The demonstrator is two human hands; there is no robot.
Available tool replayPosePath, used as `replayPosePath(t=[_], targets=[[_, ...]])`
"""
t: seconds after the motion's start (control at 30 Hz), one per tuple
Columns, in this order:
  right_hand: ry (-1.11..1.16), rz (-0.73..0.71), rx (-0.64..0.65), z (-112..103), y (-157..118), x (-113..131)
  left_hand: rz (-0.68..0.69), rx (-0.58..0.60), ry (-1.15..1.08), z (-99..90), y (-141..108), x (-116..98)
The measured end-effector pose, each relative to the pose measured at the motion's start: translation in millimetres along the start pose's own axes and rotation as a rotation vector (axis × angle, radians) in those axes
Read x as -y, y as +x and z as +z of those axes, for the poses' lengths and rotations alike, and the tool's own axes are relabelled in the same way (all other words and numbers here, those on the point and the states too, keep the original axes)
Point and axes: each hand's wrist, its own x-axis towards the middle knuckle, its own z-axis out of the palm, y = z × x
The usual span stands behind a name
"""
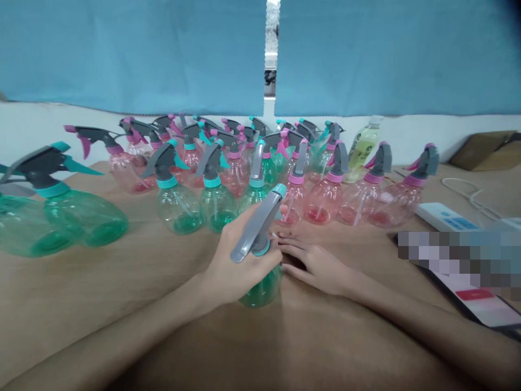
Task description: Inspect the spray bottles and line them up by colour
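Note:
A green spray bottle (pixel 262 289) with a grey and teal trigger head stands at the middle of the wooden table, nearest to me. Around its neck, just under the head, the fingers of my left hand (pixel 240 258) are wrapped. On the bottle's right side is my right hand (pixel 315 266), its fingers spread and reaching to the bottle, with the fingertips at its side partly hidden. Behind my hands stand a green bottle (pixel 217 203) with a teal collar and a pink bottle (pixel 323 201) with a pink collar.
Several more green and pink spray bottles fill the back. Two green bottles (pixel 85 217) stand at left. A labelled drink bottle (pixel 362 146), a white power strip (pixel 448 217), a cable and a phone (pixel 480 304) are at right. A blue cloth (pixel 134 54) hangs behind.

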Motion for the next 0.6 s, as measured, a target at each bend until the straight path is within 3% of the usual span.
replayPosePath(t=[0.27, 0.6], targets=[[-0.004, -0.007, -0.003, 0.7, -0.2, -0.7, 0.008, 0.097, -0.037, -3.8, 1.5, -3.2], [-0.001, 0.004, -0.012, -0.3, -0.5, 0.7, 0.001, 0.136, 0.004, -8.7, 4.9, -6.6]])
